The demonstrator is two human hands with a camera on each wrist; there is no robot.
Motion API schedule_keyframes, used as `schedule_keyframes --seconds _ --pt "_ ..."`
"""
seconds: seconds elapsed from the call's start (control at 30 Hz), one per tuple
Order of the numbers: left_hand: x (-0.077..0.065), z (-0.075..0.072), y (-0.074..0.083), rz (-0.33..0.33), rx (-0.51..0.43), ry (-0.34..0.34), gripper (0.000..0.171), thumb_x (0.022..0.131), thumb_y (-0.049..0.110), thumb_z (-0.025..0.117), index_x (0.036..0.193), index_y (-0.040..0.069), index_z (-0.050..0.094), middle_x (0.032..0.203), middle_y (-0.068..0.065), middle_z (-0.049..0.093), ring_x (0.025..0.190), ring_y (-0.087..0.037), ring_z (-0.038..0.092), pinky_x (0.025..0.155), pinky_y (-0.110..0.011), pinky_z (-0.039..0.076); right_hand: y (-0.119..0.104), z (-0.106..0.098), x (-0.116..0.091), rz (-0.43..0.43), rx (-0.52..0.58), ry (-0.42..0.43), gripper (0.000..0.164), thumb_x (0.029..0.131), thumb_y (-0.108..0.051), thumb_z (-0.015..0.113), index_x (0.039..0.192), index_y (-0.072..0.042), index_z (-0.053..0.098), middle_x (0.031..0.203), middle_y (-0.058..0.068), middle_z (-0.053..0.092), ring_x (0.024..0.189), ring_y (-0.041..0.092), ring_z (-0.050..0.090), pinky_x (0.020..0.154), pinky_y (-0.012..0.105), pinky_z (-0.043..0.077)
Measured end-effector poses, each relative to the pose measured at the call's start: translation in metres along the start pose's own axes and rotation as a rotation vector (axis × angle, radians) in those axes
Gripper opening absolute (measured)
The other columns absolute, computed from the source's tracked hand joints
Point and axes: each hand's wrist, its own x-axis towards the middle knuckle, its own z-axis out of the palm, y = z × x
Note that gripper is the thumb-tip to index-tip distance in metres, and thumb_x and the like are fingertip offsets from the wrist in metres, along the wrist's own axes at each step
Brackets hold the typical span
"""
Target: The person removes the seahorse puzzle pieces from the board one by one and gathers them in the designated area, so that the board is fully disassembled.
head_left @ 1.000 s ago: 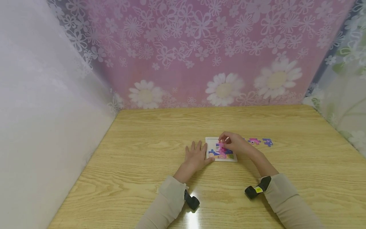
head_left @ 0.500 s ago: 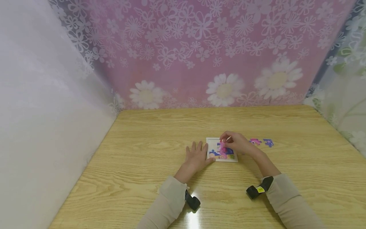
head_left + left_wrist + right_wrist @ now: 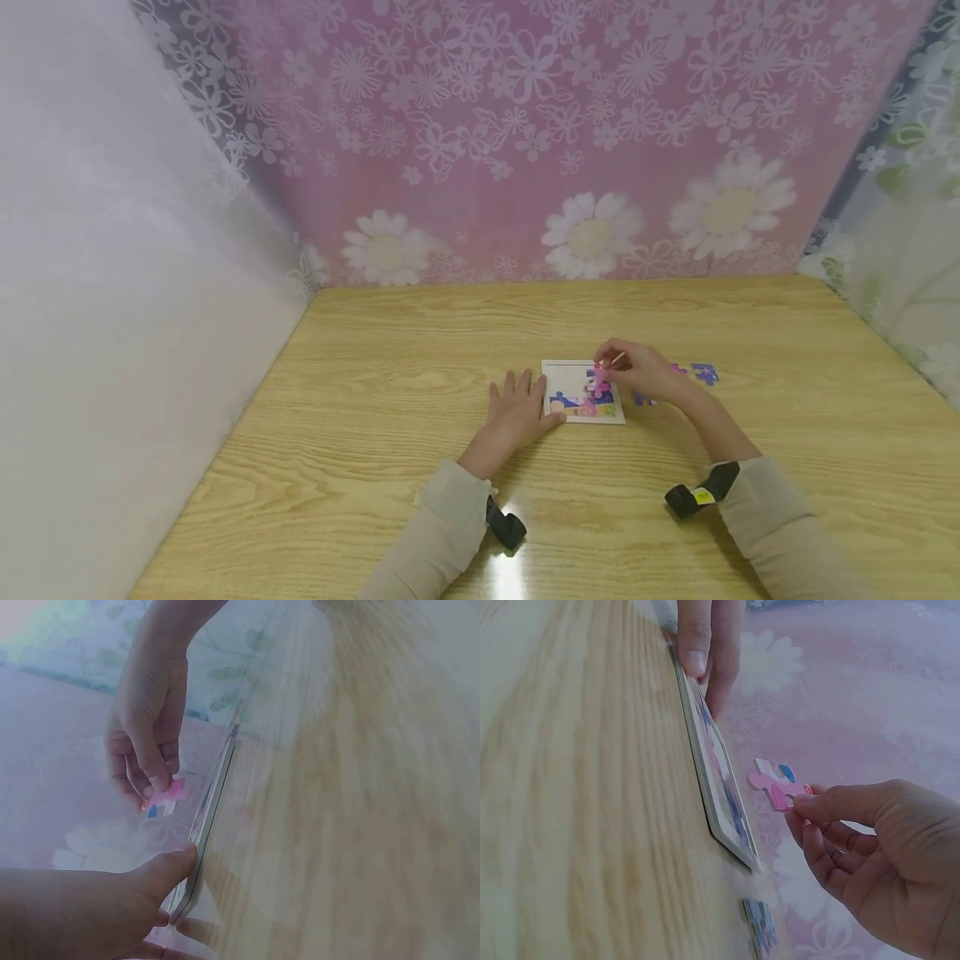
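My right hand (image 3: 637, 369) pinches a pink jigsaw puzzle piece (image 3: 774, 782) between thumb and fingertips. The piece also shows white and blue patches and is held up over the right part of a white-rimmed puzzle tray (image 3: 544, 392). Joined pieces (image 3: 581, 407) fill the bottom of that tray, while its upper left shows bare white. My left hand (image 3: 516, 417) lies flat with fingers spread at the tray's left side, its thumb on the lower left corner. In the left wrist view the left thumb (image 3: 174, 866) touches the tray's edge.
Loose puzzle pieces lie right of the tray: a blue-purple one (image 3: 705, 372) farther off, a pink one (image 3: 678, 368) partly behind the right hand, and a blue one (image 3: 643, 399) close by. The wooden table (image 3: 390, 358) ends at a flowered pink curtain (image 3: 480, 167).
My right hand has moved right and slightly away with the pink puzzle piece, from the tray's middle toward its right side. A blue piece beside the tray now shows. The left hand stays put.
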Motion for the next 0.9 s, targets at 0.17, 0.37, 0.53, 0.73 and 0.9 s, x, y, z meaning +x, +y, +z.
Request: schedule_keyframes --seconds 0.17,0.37,0.53,0.73,0.9 --pt "0.001 0.002 0.0 0.0 0.0 0.001 0.072 0.089 0.059 0.041 0.146 0.017 0.028 0.148 -0.01 0.023 0.134 -0.034 0.017 0.102 -0.055 0.019 0.004 -0.013 -0.011 0.03 0.016 0.007 0.018 0.085 0.003 0.059 0.103 0.0 0.058 0.091 0.009 0.056 0.085 0.027 0.059 0.067 0.035 0.05" --pt "0.002 0.004 -0.001 0.005 -0.002 0.002 0.072 0.089 0.06 0.041 0.146 0.017 0.028 0.148 -0.01 0.023 0.134 -0.034 0.017 0.102 -0.055 0.019 0.01 -0.027 -0.024 0.042 0.024 0.005 0.019 0.086 0.003 0.059 0.104 0.001 0.057 0.092 0.011 0.055 0.084 0.027 0.059 0.064 0.031 0.05" --pt "0.002 0.005 -0.001 0.009 -0.008 0.007 0.072 0.089 0.059 0.041 0.145 0.016 0.028 0.148 -0.01 0.023 0.134 -0.034 0.017 0.102 -0.056 0.019 0.017 -0.037 -0.034 0.011 -0.041 0.017 0.017 0.086 0.002 0.06 0.103 0.002 0.058 0.091 0.009 0.057 0.084 0.026 0.059 0.068 0.029 0.049" --pt "0.001 0.003 -0.001 0.013 -0.014 0.009 0.071 0.089 0.058 0.042 0.145 0.016 0.029 0.148 -0.011 0.024 0.134 -0.035 0.018 0.101 -0.056 0.019 0.027 -0.046 -0.045 0.004 -0.073 0.038 0.018 0.085 0.003 0.062 0.102 0.003 0.058 0.091 0.009 0.058 0.084 0.027 0.059 0.07 0.031 0.049" --pt "0.0 0.001 0.0 0.015 0.0 0.007 0.072 0.089 0.059 0.041 0.145 0.016 0.028 0.148 -0.011 0.024 0.134 -0.035 0.018 0.101 -0.056 0.02 0.036 -0.052 -0.052 0.007 -0.079 0.042 0.018 0.084 0.003 0.063 0.102 0.004 0.059 0.092 0.009 0.059 0.084 0.027 0.059 0.071 0.03 0.049"
